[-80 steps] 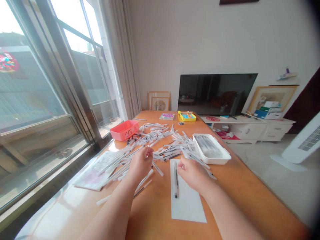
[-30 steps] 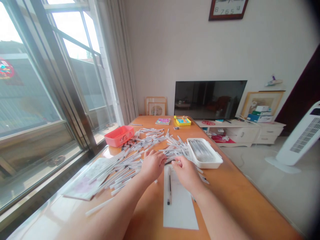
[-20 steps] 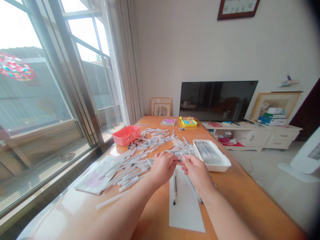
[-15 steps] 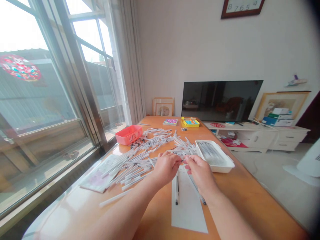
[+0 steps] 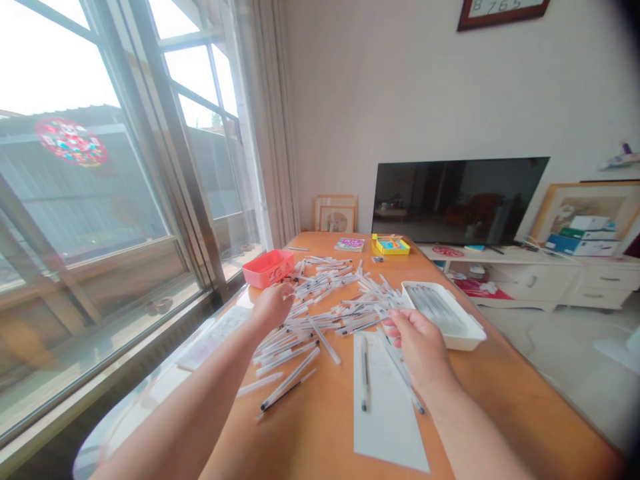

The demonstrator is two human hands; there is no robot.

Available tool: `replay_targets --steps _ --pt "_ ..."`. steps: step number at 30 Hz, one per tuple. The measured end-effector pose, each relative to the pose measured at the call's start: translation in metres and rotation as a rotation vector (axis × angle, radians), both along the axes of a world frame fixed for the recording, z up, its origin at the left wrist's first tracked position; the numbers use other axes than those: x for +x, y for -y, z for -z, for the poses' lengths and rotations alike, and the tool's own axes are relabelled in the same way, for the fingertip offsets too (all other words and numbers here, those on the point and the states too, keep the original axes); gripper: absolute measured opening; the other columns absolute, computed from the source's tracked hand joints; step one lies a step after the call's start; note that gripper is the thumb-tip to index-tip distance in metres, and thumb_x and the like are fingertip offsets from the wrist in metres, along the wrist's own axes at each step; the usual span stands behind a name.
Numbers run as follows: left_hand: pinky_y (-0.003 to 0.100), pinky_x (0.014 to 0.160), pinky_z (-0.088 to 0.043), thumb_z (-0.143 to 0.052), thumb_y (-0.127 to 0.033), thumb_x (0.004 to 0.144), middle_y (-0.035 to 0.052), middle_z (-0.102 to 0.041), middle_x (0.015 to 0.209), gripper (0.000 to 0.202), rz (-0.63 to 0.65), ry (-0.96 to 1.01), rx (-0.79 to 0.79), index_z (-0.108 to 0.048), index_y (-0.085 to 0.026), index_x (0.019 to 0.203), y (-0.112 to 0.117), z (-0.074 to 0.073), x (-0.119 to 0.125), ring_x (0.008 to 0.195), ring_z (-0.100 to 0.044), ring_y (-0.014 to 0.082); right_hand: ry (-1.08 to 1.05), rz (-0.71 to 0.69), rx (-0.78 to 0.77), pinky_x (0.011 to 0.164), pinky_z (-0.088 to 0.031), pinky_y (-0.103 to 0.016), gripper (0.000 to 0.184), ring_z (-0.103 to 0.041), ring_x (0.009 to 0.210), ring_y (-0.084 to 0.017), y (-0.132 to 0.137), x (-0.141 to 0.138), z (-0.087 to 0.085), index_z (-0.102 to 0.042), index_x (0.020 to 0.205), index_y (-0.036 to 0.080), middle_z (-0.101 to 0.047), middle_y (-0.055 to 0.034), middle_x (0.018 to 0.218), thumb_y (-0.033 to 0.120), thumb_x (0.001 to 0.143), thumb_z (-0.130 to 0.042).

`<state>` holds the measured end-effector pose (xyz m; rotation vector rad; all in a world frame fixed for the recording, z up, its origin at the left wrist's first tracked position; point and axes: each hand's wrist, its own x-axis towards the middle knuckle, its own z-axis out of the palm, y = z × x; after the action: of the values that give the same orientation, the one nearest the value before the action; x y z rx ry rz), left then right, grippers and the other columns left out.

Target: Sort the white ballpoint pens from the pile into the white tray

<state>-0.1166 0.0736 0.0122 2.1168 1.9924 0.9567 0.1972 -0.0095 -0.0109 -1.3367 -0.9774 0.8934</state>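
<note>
Wood tbl (image 5: 300,440) | pens (image 5: 321,321) btwn L hand (image 5: 273,307) & R hand (image 5: 419,343) | both curled, grip unclear

Wall clock (image 5: 503,13): 8, 7, 6, 5 on its cut-off face, high up beyond the right hand (image 5: 423,347).
Booklet (image 5: 349,245): cover lettering, well beyond that hand, too small to read.
Window sticker (image 5: 73,142): left of the left hand (image 5: 273,307), marks blurred.

left hand (image 5: 273,307) blurred, grasp unclear; clock (image 5: 503,13) cut off.
</note>
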Motion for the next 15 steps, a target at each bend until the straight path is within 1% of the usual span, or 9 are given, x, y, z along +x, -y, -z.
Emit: replay_targets --steps 3,6,9,12,15 --pt "0.034 0.084 -0.049 -0.066 -0.039 0.076 0.0132 -0.072 0.104 0.025 -0.142 -0.127 -0.11 -0.071 -0.02 0.092 -0.009 -0.002 -0.048 0.099 -0.065 0.0289 -0.002 0.004 0.013 0.062 -0.047 -0.028 0.039 -0.063 0.077 -0.019 -0.001 0.001 0.001 -0.07 0.093 0.019 -0.074 -0.0071 0.093 0.056 0.083 -0.063" --pt "0.033 0.078 -0.049 -0.07 -0.055 0.069 0.0136 -0.071 0.102 0.041 -0.21 -0.204 -0.222 -0.07 -0.019 0.088 -0.015 0.002 -0.077 0.093 -0.066 0.0289 -0.003 0.002 0.026 0.064 -0.048 -0.028 0.039 -0.064 0.078 -0.019 -0.001 0.001 0.003 -0.07 0.093 0.019 -0.074 -0.0072 0.093 0.055 0.083 -0.064" --pt "0.031 0.073 -0.048 -0.071 -0.063 0.062 0.0119 -0.07 0.092 0.049 -0.223 -0.243 -0.306 -0.069 -0.018 0.082 -0.02 0.011 -0.089 0.089 -0.065 0.0281 0.004 0.008 0.029 0.064 -0.047 -0.028 0.039 -0.064 0.079 -0.019 -0.002 0.002 0.004 -0.07 0.094 0.019 -0.074 -0.0071 0.093 0.055 0.083 -0.063" --pt "0.031 0.069 -0.046 -0.07 -0.062 0.061 0.009 -0.068 0.078 0.044 -0.214 -0.26 -0.359 -0.065 -0.019 0.069 -0.026 0.018 -0.09 0.081 -0.064 0.0264 0.012 0.02 0.021 0.063 -0.048 -0.029 0.039 -0.064 0.079 -0.02 -0.003 0.003 0.005 -0.07 0.094 0.018 -0.074 -0.0071 0.093 0.055 0.083 -0.064" --pt "0.03 0.066 -0.044 -0.069 -0.058 0.062 0.0052 -0.063 0.066 0.039 -0.196 -0.251 -0.4 -0.061 -0.02 0.058 -0.031 0.021 -0.087 0.075 -0.061 0.0236 0.012 0.025 0.019 0.063 -0.048 -0.029 0.039 -0.064 0.078 -0.02 -0.004 0.004 0.006 -0.07 0.094 0.018 -0.074 -0.0073 0.092 0.055 0.083 -0.064"
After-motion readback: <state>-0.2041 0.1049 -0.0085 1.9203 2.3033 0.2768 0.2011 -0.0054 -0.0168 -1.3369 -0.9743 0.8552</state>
